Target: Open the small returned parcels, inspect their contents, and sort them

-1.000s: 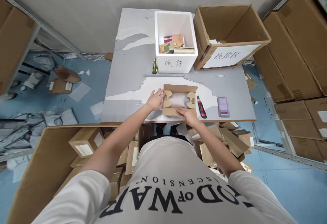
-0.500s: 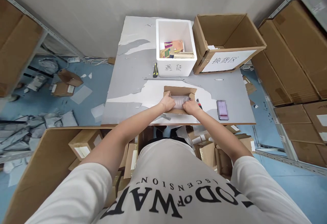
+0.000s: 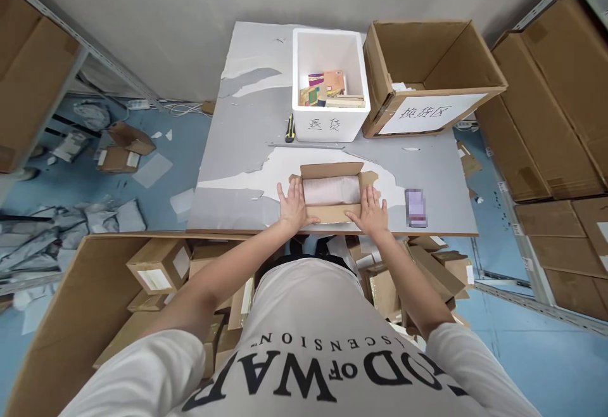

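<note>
A small cardboard box (image 3: 332, 215) lies near the table's front edge with its flaps folded outward. Inside it is a pale, translucent wrapped bundle (image 3: 331, 190), lying lengthwise. My left hand (image 3: 293, 205) rests against the box's left end, fingers spread. At the right end, my right hand (image 3: 372, 210) touches the box with its fingers apart. Neither hand has its fingers wrapped round anything.
Behind the box stand a white foam bin (image 3: 330, 124) with small packets in it and a large labelled carton (image 3: 434, 113). A yellow-black utility knife (image 3: 290, 128) lies beside the bin. Right of the box is a purple phone (image 3: 416, 207). Cartons (image 3: 159, 265) fill the space below the table.
Both hands have come out of the box and moved apart to its two ends, fingers now spread. The end flaps are folded out, and the wrapped bundle is more fully visible.
</note>
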{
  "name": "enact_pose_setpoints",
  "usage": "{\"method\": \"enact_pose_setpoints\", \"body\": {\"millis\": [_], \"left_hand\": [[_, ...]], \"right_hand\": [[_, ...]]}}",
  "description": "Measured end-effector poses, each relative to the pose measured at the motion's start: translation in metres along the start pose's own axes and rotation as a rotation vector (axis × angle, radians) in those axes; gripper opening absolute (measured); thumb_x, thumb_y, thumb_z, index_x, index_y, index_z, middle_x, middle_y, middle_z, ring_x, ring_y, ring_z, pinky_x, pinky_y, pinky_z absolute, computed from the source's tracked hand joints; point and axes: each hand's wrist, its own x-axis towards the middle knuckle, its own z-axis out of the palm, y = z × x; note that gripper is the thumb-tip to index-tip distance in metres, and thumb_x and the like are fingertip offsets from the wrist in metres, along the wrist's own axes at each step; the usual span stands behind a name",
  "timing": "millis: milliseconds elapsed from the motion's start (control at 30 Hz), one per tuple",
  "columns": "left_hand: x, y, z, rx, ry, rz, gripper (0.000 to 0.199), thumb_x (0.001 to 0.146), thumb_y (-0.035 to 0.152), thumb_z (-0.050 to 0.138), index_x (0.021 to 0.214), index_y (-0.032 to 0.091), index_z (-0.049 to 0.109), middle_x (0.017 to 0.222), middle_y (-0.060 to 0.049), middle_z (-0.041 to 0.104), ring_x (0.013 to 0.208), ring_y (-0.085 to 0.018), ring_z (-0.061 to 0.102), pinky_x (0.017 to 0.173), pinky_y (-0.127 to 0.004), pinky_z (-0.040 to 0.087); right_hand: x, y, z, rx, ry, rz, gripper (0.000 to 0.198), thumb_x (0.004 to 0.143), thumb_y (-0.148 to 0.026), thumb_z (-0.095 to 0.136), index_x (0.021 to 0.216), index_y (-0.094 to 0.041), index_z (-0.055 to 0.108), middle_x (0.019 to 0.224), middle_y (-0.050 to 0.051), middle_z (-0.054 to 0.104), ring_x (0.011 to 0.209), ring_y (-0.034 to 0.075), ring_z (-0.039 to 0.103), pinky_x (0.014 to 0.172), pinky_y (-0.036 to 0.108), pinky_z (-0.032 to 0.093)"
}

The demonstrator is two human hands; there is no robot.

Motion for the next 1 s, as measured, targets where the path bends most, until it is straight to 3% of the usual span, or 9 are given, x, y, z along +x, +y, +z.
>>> {"method": "enact_pose_setpoints", "body": {"millis": [200, 400, 533, 667, 733, 800, 867, 1000], "left_hand": [[0.003, -0.019, 0.017, 0.019, -0.047, -0.031, 0.129, 0.059, 0.081, 0.057, 0.15, 0.003, 0.011, 0.155, -0.028, 0.006, 0.144, -0.043, -0.004, 0.111, -0.066, 0.002], [0.012, -0.031, 0.037, -0.068, -0.097, 0.019, 0.126, 0.066, 0.078, 0.055, 0.151, 0.006, -0.004, 0.156, -0.026, 0.006, 0.147, -0.034, 0.006, 0.114, -0.058, 0.011], [0.02, -0.037, 0.03, -0.092, -0.079, 0.024, 0.127, 0.064, 0.076, 0.058, 0.151, 0.008, -0.004, 0.157, -0.025, 0.007, 0.146, -0.036, 0.005, 0.113, -0.06, 0.007], [0.024, -0.037, 0.017, -0.084, -0.062, 0.028, 0.128, 0.06, 0.075, 0.063, 0.152, 0.009, 0.003, 0.157, -0.024, 0.006, 0.146, -0.039, 0.002, 0.113, -0.062, 0.003], [0.024, -0.034, 0.012, -0.067, -0.054, 0.037, 0.127, 0.059, 0.074, 0.065, 0.151, 0.008, 0.006, 0.157, -0.024, 0.005, 0.145, -0.041, -0.001, 0.112, -0.064, 0.001], [0.025, -0.029, 0.009, -0.049, -0.055, 0.07, 0.126, 0.057, 0.071, 0.068, 0.151, 0.009, 0.011, 0.157, -0.023, 0.002, 0.145, -0.043, -0.004, 0.111, -0.066, -0.002], [0.025, -0.026, 0.007, -0.038, -0.073, 0.101, 0.124, 0.056, 0.067, 0.071, 0.151, 0.011, 0.014, 0.158, -0.022, 0.0, 0.144, -0.044, -0.006, 0.11, -0.067, -0.004], [0.028, -0.024, 0.006, -0.063, -0.114, 0.072, 0.122, 0.057, 0.065, 0.072, 0.151, 0.013, 0.014, 0.158, -0.02, 0.001, 0.145, -0.043, -0.003, 0.11, -0.068, -0.001]], "right_hand": [[0.012, 0.019, 0.037, 0.417, 0.035, -0.049, 0.101, 0.085, -0.062, 0.045, 0.151, -0.006, -0.007, 0.159, 0.021, 0.001, 0.147, 0.028, 0.001, 0.115, 0.049, 0.018], [0.015, 0.017, 0.052, 0.56, 0.025, -0.073, 0.101, 0.086, -0.059, 0.045, 0.15, -0.005, -0.012, 0.158, 0.022, 0.003, 0.147, 0.026, 0.002, 0.117, 0.046, 0.017], [0.012, 0.016, 0.039, 0.446, -0.002, -0.047, 0.098, 0.086, -0.058, 0.045, 0.151, -0.006, -0.008, 0.158, 0.023, 0.003, 0.147, 0.03, 0.003, 0.114, 0.051, 0.02], [0.017, 0.009, 0.004, 0.241, 0.1, 0.013, 0.076, 0.091, -0.05, 0.039, 0.15, -0.008, 0.016, 0.158, 0.023, 0.006, 0.145, 0.039, 0.001, 0.108, 0.065, 0.017], [0.027, 0.001, -0.013, 0.2, 0.121, -0.064, 0.064, 0.093, -0.039, 0.038, 0.147, -0.009, 0.026, 0.157, 0.021, 0.015, 0.145, 0.037, 0.009, 0.11, 0.063, 0.017], [0.042, -0.011, -0.022, 0.23, 0.052, -0.167, 0.058, 0.092, -0.032, 0.039, 0.145, -0.009, 0.032, 0.154, 0.02, 0.026, 0.143, 0.033, 0.022, 0.113, 0.054, 0.021], [0.062, -0.024, -0.02, 0.279, -0.072, -0.16, 0.06, 0.091, -0.034, 0.043, 0.144, -0.007, 0.034, 0.152, 0.02, 0.029, 0.141, 0.031, 0.026, 0.114, 0.046, 0.025], [0.1, -0.043, 0.005, 0.246, -0.34, 0.133, 0.086, 0.083, -0.05, 0.055, 0.146, 0.001, 0.025, 0.151, 0.031, 0.021, 0.14, 0.036, 0.029, 0.108, 0.046, 0.034]]}}
